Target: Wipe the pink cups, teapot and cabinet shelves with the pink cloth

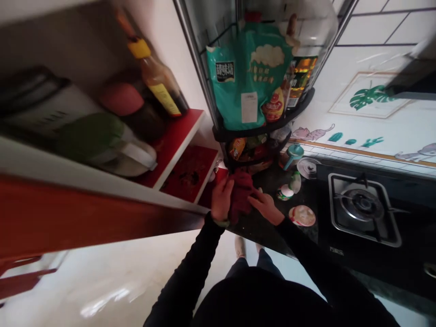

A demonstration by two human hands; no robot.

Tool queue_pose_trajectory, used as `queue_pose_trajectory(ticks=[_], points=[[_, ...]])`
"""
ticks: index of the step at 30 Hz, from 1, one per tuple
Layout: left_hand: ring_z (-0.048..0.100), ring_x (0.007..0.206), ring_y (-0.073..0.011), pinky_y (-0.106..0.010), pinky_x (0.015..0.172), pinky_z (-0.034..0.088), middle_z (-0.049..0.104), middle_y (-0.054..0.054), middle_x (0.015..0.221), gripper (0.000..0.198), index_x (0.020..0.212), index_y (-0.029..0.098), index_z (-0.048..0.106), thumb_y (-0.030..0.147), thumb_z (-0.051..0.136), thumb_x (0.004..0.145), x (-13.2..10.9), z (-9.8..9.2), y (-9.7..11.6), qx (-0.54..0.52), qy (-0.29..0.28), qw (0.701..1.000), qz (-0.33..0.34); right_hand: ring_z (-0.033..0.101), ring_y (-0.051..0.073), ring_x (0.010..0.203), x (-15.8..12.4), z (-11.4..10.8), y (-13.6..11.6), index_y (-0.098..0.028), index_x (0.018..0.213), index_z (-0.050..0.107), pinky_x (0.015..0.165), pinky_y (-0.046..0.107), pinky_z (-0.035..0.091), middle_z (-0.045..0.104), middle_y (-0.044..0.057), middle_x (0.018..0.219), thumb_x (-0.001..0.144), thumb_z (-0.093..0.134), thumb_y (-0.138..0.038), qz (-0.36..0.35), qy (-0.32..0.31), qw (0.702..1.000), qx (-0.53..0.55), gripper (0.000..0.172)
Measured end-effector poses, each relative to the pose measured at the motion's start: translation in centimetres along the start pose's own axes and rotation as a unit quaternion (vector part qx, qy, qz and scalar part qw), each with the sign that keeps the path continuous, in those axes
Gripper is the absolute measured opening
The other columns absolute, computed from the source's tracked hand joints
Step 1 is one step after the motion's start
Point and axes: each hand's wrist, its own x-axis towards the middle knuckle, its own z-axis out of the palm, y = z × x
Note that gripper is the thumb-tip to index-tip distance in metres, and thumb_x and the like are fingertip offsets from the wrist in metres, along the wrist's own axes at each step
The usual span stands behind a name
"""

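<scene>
A dark red cloth hangs bunched between my two hands, over the left end of the dark counter. My left hand is closed on the cloth's left side, thumb on top. On the other side my right hand pinches the cloth's right edge between thumb and fingers. Just beyond the right hand stand a small white-topped jar and a small clear bottle with a green cap. A round, pale-topped tin lies near my right wrist.
A gas stove takes up the counter on the right. Ahead rises a corner rack with a teal bag. Open shelves on the left hold a sauce bottle. A teal-lidded jug stands at the back.
</scene>
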Motion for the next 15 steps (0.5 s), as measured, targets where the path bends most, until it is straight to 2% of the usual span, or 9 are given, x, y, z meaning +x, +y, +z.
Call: queue_pose_trajectory(ticks=[2,4,5,7,8,10,13,15], points=[[0.071,0.111,-0.0243,-0.040,0.104,0.054,0.078,-0.009,0.115,0.036,0.114,0.020,0.078,0.047,0.062,0.096,-1.3,-1.1,1.1,0.087,0.016,0.994,0.062,0.067,0.031,0.120,1.1,0.5,-1.3,-0.028,0.114,0.077,0.113,0.050,0.048,0.077,0.006,0.114,0.077,0.081,-0.052,0.044,-0.067,0.997,0.013,0.044],[0.067,0.118,-0.0240,-0.040,0.111,0.049,0.075,-0.009,0.121,0.031,0.111,0.023,0.079,0.045,0.063,0.096,-2.4,-2.4,2.0,0.149,0.035,0.982,0.109,0.070,0.029,0.113,2.0,0.8,-1.4,-0.026,0.113,0.076,0.105,0.048,0.054,0.077,0.007,0.113,0.079,0.078,-0.054,0.081,-0.122,0.988,0.057,0.044],[0.066,0.118,-0.0238,-0.039,0.111,0.049,0.074,-0.009,0.122,0.031,0.108,0.022,0.080,0.045,0.064,0.095,-2.9,-3.0,2.4,0.150,0.032,0.982,0.113,0.071,0.028,0.110,2.3,1.1,-1.2,-0.024,0.112,0.075,0.103,0.048,0.055,0.077,0.008,0.112,0.079,0.077,-0.054,0.089,-0.140,0.984,0.065,0.044],[0.069,0.106,-0.0233,-0.038,0.100,0.054,0.074,-0.010,0.112,0.036,0.102,0.020,0.080,0.050,0.061,0.096,-3.7,-4.1,3.1,0.101,-0.001,0.993,0.066,0.071,0.028,0.107,2.9,1.7,-0.8,-0.021,0.106,0.075,0.104,0.049,0.053,0.078,0.008,0.108,0.073,0.083,-0.047,0.088,-0.161,0.982,0.046,0.043],[0.070,0.097,-0.0226,-0.036,0.091,0.057,0.075,-0.010,0.104,0.040,0.100,0.019,0.079,0.053,0.059,0.096,-3.9,-4.4,3.3,0.072,-0.025,0.997,0.029,0.071,0.028,0.109,3.2,2.0,-0.7,-0.021,0.106,0.075,0.106,0.049,0.052,0.078,0.008,0.109,0.068,0.086,-0.042,0.073,-0.171,0.982,0.032,0.045],[0.068,0.082,-0.0211,-0.033,0.077,0.056,0.073,-0.008,0.087,0.041,0.090,0.018,0.078,0.055,0.061,0.094,-4.2,-5.0,3.8,0.061,-0.057,0.996,-0.017,0.068,0.028,0.118,3.4,2.5,-1.2,-0.022,0.120,0.072,0.111,0.048,0.050,0.075,0.008,0.119,0.064,0.089,-0.036,0.021,-0.196,0.980,0.019,0.060],[0.064,0.076,-0.0197,-0.030,0.073,0.054,0.069,-0.005,0.076,0.033,0.074,0.019,0.075,0.049,0.073,0.086,-4.7,-5.3,4.4,0.119,-0.074,0.990,-0.008,0.063,0.029,0.128,3.3,2.8,-2.7,-0.022,0.143,0.060,0.115,0.049,0.046,0.068,0.012,0.136,0.067,0.090,-0.037,-0.070,-0.231,0.969,-0.060,0.083],[0.066,0.078,-0.0204,-0.031,0.074,0.055,0.071,-0.005,0.078,0.031,0.079,0.019,0.077,0.049,0.074,0.085,-5.1,-5.2,4.6,0.099,-0.077,0.992,-0.014,0.060,0.031,0.133,3.0,2.9,-3.6,-0.022,0.147,0.057,0.119,0.050,0.042,0.064,0.013,0.142,0.063,0.094,-0.037,-0.116,-0.251,0.953,-0.120,0.093]])
